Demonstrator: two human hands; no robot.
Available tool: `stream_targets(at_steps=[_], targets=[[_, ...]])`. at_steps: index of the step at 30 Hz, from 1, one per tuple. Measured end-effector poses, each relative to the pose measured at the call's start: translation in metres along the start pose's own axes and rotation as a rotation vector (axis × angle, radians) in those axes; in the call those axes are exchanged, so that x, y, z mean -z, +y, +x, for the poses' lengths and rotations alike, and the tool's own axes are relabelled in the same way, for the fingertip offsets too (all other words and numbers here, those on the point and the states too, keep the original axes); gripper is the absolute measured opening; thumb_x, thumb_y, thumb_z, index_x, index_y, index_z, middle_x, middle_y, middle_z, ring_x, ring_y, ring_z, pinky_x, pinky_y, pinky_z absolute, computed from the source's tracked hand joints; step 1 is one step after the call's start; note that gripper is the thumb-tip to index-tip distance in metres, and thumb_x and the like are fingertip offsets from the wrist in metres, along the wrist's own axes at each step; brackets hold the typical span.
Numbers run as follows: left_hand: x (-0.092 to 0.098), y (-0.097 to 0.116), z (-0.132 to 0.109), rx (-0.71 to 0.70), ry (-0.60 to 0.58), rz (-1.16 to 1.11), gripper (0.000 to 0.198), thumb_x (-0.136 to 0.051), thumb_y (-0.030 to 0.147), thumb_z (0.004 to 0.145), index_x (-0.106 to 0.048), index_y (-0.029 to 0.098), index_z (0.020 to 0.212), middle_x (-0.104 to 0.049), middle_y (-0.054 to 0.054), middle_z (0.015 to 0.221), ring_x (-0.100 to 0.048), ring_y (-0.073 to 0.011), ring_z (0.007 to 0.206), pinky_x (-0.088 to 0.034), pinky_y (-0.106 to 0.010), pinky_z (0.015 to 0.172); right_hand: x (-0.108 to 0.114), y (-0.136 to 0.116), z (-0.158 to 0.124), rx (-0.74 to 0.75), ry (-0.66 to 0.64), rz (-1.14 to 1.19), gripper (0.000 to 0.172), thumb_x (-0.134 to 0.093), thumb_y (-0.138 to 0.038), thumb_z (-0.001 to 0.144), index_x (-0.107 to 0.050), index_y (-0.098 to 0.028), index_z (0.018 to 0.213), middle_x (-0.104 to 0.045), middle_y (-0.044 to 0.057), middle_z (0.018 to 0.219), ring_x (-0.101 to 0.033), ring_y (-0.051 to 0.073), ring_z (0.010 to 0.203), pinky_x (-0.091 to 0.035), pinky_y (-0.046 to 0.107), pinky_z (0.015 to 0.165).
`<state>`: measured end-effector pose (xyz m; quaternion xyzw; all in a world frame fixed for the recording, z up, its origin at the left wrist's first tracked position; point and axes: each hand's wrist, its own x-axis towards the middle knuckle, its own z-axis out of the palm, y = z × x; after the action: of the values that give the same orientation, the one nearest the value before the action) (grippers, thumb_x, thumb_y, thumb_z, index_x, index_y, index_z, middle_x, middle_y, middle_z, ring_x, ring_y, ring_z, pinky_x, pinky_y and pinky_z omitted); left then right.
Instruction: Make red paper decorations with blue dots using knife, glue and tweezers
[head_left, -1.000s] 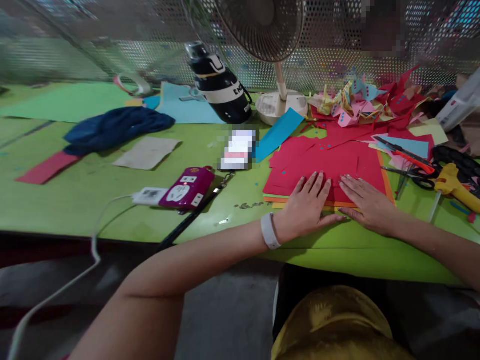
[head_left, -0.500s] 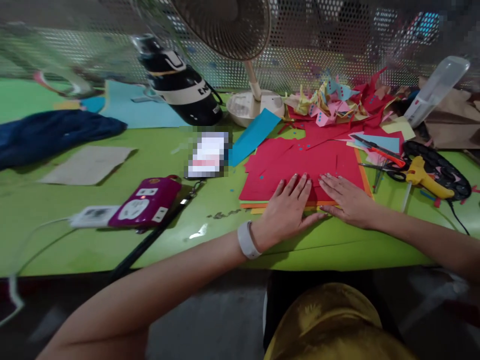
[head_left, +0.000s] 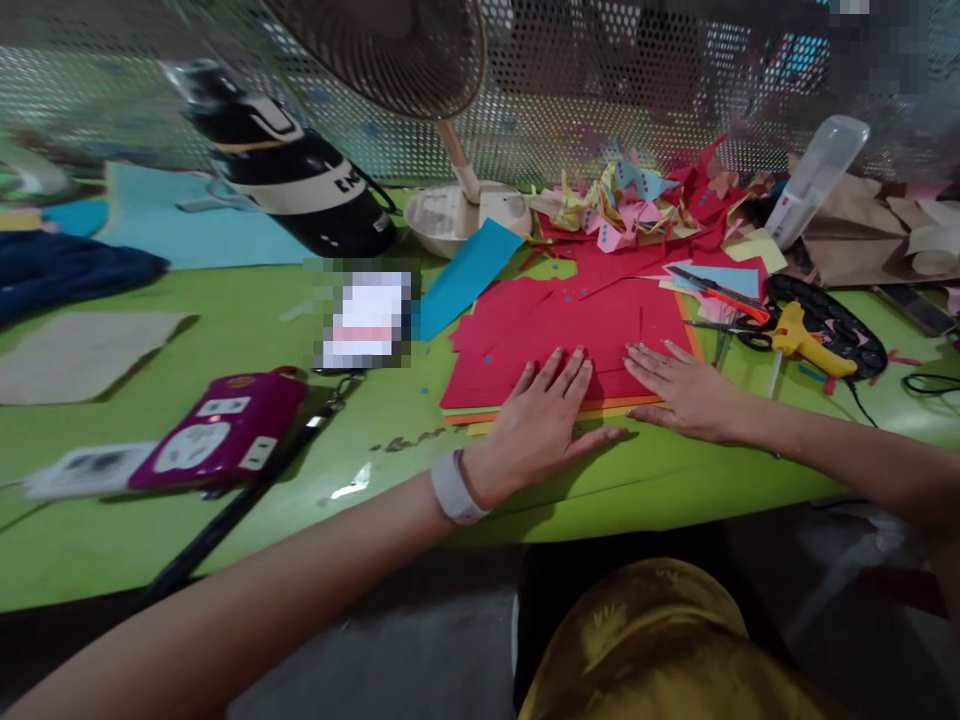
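A red sheet of paper (head_left: 570, 325) lies on top of a stack whose green, orange and yellow edges show at the front. My left hand (head_left: 544, 415), with a pale band at the wrist, rests flat on the front of the red sheet, fingers spread and thumb stretched to the right. My right hand (head_left: 679, 390) lies open on the sheet's front right part, its fingers pointing left. A small gap separates the two hands. A narrow blue paper strip (head_left: 472, 278) touches the stack's back left corner.
Right of the stack lie a yellow glue gun (head_left: 802, 340), a red-and-black cutter (head_left: 724, 295) and scissors (head_left: 750, 340). Folded paper pieces (head_left: 630, 200) are heaped behind. A fan (head_left: 457, 215), a black bottle (head_left: 300, 185), a blurred-out phone (head_left: 367, 320) and a purple power strip (head_left: 221, 430) stand leftward.
The view has swung right, so most things sit further left in the picture. My right hand has slid slightly right, widening the gap between my hands; both stay flat on the paper.
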<state>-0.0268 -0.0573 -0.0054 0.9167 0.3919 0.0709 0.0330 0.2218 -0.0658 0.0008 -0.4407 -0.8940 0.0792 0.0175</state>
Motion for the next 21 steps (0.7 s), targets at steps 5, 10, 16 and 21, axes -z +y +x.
stream_targets(at_steps=[5,10,16,21], targets=[[0.002,0.000,0.001,-0.011,-0.002,-0.008,0.096,-0.031,0.081,0.091,-0.033,0.011,0.157,-0.035,-0.021,0.161,-0.029,-0.0410,0.150,-0.027,-0.060,0.119,0.003,0.006,-0.021,-0.093,0.028,-0.025,0.075,-0.023,-0.066,0.101,-0.032,-0.018,0.158,-0.032,0.013,0.162,-0.033,0.029,0.151,-0.015,0.059,0.126],[0.005,0.002,0.003,0.006,-0.030,-0.012,0.099,-0.035,0.081,0.089,-0.037,0.008,0.155,-0.035,-0.021,0.161,-0.029,-0.0425,0.150,-0.027,-0.059,0.119,0.022,0.012,-0.037,-0.174,0.014,-0.042,0.078,-0.029,-0.067,0.099,-0.043,-0.012,0.153,-0.043,0.018,0.157,-0.040,0.032,0.147,-0.030,0.058,0.121],[0.003,0.001,0.002,-0.017,0.000,-0.004,0.097,-0.035,0.080,0.090,-0.038,0.008,0.155,-0.035,-0.021,0.161,-0.031,-0.0424,0.149,-0.030,-0.060,0.118,0.055,0.005,-0.008,-0.133,0.255,-0.064,0.037,-0.042,-0.036,0.103,-0.069,-0.018,0.121,-0.068,0.013,0.123,-0.060,0.029,0.121,-0.045,0.050,0.107],[0.001,0.000,0.002,-0.015,0.018,-0.035,0.098,-0.036,0.082,0.088,-0.035,0.013,0.157,-0.036,-0.021,0.160,-0.032,-0.0428,0.148,-0.030,-0.063,0.116,0.042,-0.013,0.031,-0.129,0.094,-0.016,0.019,-0.054,-0.024,0.099,-0.069,-0.014,0.106,-0.068,0.012,0.111,-0.061,0.024,0.108,-0.046,0.040,0.098]])
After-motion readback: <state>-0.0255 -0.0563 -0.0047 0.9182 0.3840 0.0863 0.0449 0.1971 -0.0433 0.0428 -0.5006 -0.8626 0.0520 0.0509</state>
